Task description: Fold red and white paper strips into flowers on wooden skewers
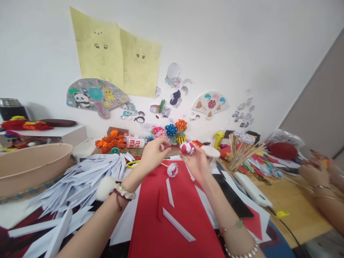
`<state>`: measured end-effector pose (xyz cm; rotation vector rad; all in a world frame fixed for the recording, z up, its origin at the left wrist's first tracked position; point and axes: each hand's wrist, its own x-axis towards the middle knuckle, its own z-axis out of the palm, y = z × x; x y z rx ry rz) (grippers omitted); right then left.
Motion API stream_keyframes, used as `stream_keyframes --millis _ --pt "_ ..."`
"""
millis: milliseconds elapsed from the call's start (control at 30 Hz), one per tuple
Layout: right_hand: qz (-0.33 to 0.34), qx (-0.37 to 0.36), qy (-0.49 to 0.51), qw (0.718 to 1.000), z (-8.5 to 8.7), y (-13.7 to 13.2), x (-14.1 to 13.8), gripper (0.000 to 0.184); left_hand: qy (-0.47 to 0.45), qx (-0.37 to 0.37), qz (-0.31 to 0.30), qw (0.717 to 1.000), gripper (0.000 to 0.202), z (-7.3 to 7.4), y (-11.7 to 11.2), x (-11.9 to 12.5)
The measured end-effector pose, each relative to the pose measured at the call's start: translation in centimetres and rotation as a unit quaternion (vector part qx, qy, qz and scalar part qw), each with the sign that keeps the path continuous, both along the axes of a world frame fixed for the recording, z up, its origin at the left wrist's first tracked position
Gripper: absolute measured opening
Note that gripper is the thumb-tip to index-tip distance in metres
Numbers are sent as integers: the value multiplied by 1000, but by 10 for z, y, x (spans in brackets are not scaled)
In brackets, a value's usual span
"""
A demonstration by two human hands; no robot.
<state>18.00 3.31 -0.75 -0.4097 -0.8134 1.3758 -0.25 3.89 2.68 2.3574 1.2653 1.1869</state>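
My right hand (198, 165) holds a red-and-white paper flower (187, 147) between thumb and fingers. To its left, my left hand (155, 152) is closed in a pinch at about the same height; what its fingertips hold, if anything, is too small to make out. Below and between both hands, a second paper flower (172, 170), white with some red and on a thin stick, lies over the red paper sheet (150, 229). Two folded white strips rest on that sheet nearer to me, one being a longer paper strip (178, 224).
A heap of white paper strips (80, 179) covers the left side, beside a beige basin (34, 161). Thin sticks (243, 152) and a white device (252, 190) with a cable are at the right. Another person's hands (314, 172) work at the far right.
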Motion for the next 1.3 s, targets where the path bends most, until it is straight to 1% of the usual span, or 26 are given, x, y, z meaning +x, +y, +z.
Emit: stream_keyframes --millis 33,67,100,167,200,233,300,367,567,633,700,767,900,967,1033,1133,1300 --pt "5 -14 8 1000 0 2 3 18 21 -16 2 1000 19 -7 2 1" --pt "10 -24 13 1000 -1 4 6 18 44 -31 -7 999 19 -15 3 2" --pt "12 -31 16 999 -1 5 8 18 65 -42 -25 997 27 -23 4 4" --pt "12 -35 17 999 -3 7 10 21 99 -53 -65 992 59 -40 4 10" --pt "12 -33 17 999 -4 8 10 23 110 -56 -77 989 69 -46 4 12" --pt "11 -29 16 999 -5 8 10 24 116 -59 -84 988 71 -51 4 15" --pt "9 -11 13 1000 -6 8 8 25 112 -63 -88 988 62 -56 4 16" --pt "1 15 7 1000 -7 7 7 27 89 -62 -92 990 54 -52 6 14" --pt "-66 99 -23 993 -2 0 8 47 -28 -44 -131 990 61 -22 11 -4" --pt "-75 112 -44 990 -1 -2 7 51 -82 -57 -164 981 61 -14 9 -9" --pt "-81 116 -66 988 0 -5 6 57 -161 -93 -217 958 59 -7 6 -14" --pt "-93 118 -88 985 1 -8 4 62 -235 -141 -256 927 56 -1 1 -17" --pt "-124 137 -137 973 4 -14 -3 68 -323 -204 -299 875 59 6 -7 -18" --pt "-143 144 -144 968 5 -17 -7 69 -364 -207 -314 852 57 7 -6 -15" --pt "-157 144 -139 967 6 -19 -9 68 -411 -208 -308 833 51 8 -4 -11" --pt "-160 142 -138 967 7 -19 -10 67 -459 -218 -294 810 49 10 -2 -7" --pt "-165 140 -146 965 6 -19 -9 66 -463 -232 -305 799 48 16 -7 -12"
